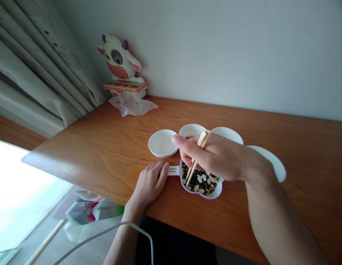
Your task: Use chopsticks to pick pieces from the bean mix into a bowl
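My left hand [151,180] is closed around the handle of a shallow lilac-rimmed bowl [215,194], whose label shows beside my fingers. Inside the bowl lies a mix of dark and yellow grains with pale flat seeds [203,180]. Over it, my right hand [217,154] grips a pair of wooden chopsticks [195,162], their tips down among the grains at the bowl's left side. Whether the tips pinch a seed, I cannot tell. Just behind are a white bowl [162,143] and a second white bowl [191,129] with something reddish in it, partly hidden by my right hand.
Two more white dishes, one behind my hand [229,134] and one by my right wrist [273,162], stand on the wooden table [99,158]. A cow-shaped toy keyboard [124,70] and a clear plastic bag [132,106] are at the back left. A white cable [110,229] crosses the lower left.
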Available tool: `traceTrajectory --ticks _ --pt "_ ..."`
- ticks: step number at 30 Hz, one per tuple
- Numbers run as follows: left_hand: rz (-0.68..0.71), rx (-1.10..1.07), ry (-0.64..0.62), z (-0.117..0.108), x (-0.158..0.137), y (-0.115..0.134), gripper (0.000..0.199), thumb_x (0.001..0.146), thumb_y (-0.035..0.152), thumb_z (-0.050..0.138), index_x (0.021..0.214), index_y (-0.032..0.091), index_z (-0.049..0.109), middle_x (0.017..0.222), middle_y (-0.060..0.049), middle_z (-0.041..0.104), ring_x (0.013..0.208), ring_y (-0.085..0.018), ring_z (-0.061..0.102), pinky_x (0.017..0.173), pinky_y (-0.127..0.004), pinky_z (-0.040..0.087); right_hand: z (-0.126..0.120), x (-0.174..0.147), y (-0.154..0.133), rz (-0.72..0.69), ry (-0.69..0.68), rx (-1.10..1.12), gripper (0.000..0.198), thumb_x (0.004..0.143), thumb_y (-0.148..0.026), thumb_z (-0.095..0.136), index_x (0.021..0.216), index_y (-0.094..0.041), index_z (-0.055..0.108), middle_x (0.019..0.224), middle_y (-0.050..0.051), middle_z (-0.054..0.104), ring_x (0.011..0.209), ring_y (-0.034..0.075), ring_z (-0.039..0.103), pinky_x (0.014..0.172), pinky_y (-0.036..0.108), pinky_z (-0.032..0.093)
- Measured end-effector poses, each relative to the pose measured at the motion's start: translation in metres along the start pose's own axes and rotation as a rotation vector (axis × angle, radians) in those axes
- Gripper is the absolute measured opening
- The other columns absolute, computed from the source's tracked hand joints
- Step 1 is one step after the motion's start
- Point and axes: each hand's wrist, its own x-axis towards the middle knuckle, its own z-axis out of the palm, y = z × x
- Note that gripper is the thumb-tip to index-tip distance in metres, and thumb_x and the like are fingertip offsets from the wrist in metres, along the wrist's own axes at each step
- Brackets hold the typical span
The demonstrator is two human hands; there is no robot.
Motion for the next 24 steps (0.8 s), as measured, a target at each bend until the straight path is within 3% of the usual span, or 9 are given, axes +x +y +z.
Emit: traceTrajectory --ticks 5,10,15,20,24 --pt "0.016 -0.016 -0.01 -0.001 0.0 -0.001 0.035 0.106 0.039 0.035 0.086 0.022 0.058 0.088 -0.007 0.07 0.08 -0.021 0.064 0.077 -0.032 0.047 0.004 0.003 -0.007 -0.101 -0.015 -0.106 0.07 0.103 -0.062 0.022 0.053 -0.02 0.048 0.058 0.001 0.059 0.062 0.015 0.052 0.076 0.034 0.038" --pt "0.018 -0.017 0.009 0.0 0.0 -0.004 0.033 0.105 0.037 0.038 0.084 0.021 0.058 0.087 -0.007 0.071 0.078 -0.021 0.065 0.073 -0.031 0.046 0.011 0.006 -0.011 -0.127 -0.023 -0.132 0.071 0.104 -0.06 0.023 0.047 -0.021 0.039 0.05 0.001 0.052 0.056 0.014 0.044 0.081 0.035 0.039" --pt "0.024 -0.041 0.0 -0.001 0.0 -0.001 0.033 0.106 0.037 0.037 0.088 0.021 0.059 0.095 -0.008 0.071 0.084 -0.022 0.066 0.078 -0.032 0.047 0.013 0.008 -0.01 -0.123 0.006 -0.102 0.07 0.105 -0.058 0.023 0.047 -0.021 0.036 0.047 -0.001 0.044 0.054 0.014 0.042 0.076 0.033 0.039" --pt "0.007 -0.034 -0.016 -0.002 0.0 0.0 0.034 0.106 0.038 0.037 0.084 0.022 0.056 0.088 -0.006 0.07 0.079 -0.021 0.064 0.076 -0.031 0.046 0.013 0.01 -0.007 -0.13 0.024 -0.085 0.071 0.105 -0.059 0.021 0.05 -0.02 0.043 0.051 0.0 0.048 0.055 0.013 0.043 0.065 0.031 0.034" --pt "0.006 -0.022 -0.025 -0.002 0.0 -0.001 0.034 0.106 0.039 0.036 0.084 0.021 0.056 0.088 -0.006 0.069 0.079 -0.021 0.062 0.077 -0.031 0.046 0.01 0.009 -0.008 -0.123 0.016 -0.073 0.07 0.105 -0.06 0.021 0.051 -0.019 0.039 0.049 -0.002 0.044 0.052 0.011 0.04 0.063 0.031 0.031"
